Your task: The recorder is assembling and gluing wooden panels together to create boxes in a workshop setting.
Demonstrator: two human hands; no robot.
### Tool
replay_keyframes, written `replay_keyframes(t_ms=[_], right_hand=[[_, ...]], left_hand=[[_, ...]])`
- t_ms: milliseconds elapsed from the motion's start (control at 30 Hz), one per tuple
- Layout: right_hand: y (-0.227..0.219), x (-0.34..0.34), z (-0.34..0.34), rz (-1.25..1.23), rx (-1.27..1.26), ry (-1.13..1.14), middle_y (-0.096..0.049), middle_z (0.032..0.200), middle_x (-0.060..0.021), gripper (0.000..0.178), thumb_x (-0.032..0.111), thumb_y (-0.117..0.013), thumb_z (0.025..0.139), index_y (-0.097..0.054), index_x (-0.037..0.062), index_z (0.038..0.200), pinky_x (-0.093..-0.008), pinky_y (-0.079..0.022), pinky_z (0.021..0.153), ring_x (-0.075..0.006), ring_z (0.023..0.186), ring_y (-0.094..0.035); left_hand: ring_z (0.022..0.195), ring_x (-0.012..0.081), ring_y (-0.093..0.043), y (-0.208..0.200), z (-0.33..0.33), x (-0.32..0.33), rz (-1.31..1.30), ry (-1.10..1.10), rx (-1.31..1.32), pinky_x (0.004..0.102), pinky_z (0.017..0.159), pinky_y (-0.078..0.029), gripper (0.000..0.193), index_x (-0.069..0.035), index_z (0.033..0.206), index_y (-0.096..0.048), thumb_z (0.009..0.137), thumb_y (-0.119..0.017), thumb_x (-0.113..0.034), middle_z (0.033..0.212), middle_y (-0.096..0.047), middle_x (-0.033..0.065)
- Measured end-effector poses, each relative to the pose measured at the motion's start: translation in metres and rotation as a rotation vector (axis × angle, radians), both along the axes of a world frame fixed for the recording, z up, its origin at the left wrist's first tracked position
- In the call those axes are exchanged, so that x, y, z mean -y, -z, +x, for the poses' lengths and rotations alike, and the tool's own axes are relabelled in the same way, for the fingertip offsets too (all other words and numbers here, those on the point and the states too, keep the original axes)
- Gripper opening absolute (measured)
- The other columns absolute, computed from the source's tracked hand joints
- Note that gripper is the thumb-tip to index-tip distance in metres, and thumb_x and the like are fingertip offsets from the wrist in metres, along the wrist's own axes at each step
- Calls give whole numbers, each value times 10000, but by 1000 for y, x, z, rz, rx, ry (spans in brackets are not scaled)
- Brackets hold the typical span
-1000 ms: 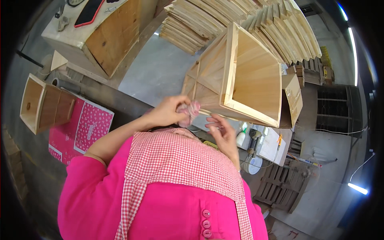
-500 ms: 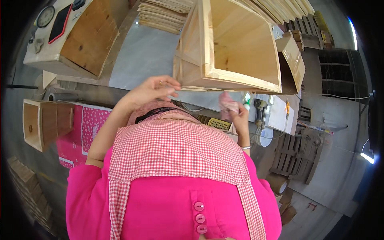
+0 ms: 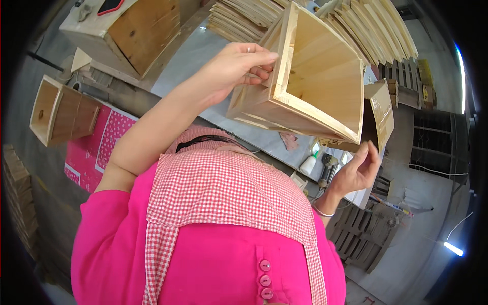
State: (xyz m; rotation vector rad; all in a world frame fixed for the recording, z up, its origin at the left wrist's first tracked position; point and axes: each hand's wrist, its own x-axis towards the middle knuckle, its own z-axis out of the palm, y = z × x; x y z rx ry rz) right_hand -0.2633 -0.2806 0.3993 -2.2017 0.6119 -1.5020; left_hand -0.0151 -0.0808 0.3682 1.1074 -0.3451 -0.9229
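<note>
A pale, unfinished wooden box (image 3: 325, 66) is tilted on the table, its open side showing the inside. My left hand (image 3: 239, 68), with a ring on one finger, is closed on the left edge of the box frame. My right hand (image 3: 358, 170), a bangle at its wrist, is just off the box's lower right corner. Its fingers are loosely curved, thumb apart, with nothing seen between them. A crumpled pink cloth (image 3: 289, 141) lies on the table below the box.
Stacked wooden panels (image 3: 239, 20) and more leaning panels (image 3: 371, 30) stand behind. An opened cardboard box (image 3: 381, 109) is at the right. A white bottle (image 3: 309, 162) and a power tool (image 3: 328, 169) lie near the table edge. Another wooden box (image 3: 61, 109) sits at far left.
My right hand has let go of the pink cloth and moved right, to the box's corner. My left hand has risen and taken the box's left edge. The box looks turned; the view has also rotated.
</note>
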Motion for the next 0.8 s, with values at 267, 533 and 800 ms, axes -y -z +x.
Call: replay_keyframes(t_ms=[267,533,800], right_hand=[[-39,-67,109,-133,-575,-801,-646,1041,-148,314,-6,-789,734,-724,31,1039,-345,-522,834,-253,950,-641],[-35,-53,110,-103,-512,-896,-627,1072,-133,240,-23,-776,757,-754,7,994,-292,-521,733,-203,856,-648],[-35,-53,112,-77,-529,-858,-617,1072,-129,235,-32,-773,760,-756,8,991,-287,-507,699,-174,790,-620]], left_hand=[[713,89,-619,-3,14,13,50,-27,-98,236,665,-510,113,-87,825,-642,827,-719,-169,798,-663,14],[874,146,-645,9,6,-2,-183,-71,-345,317,869,-524,114,-45,910,-644,899,-643,-158,918,-666,61],[814,144,-587,11,-22,-20,-493,1,-597,361,909,-510,93,-32,942,-567,952,-525,-116,898,-600,50]])
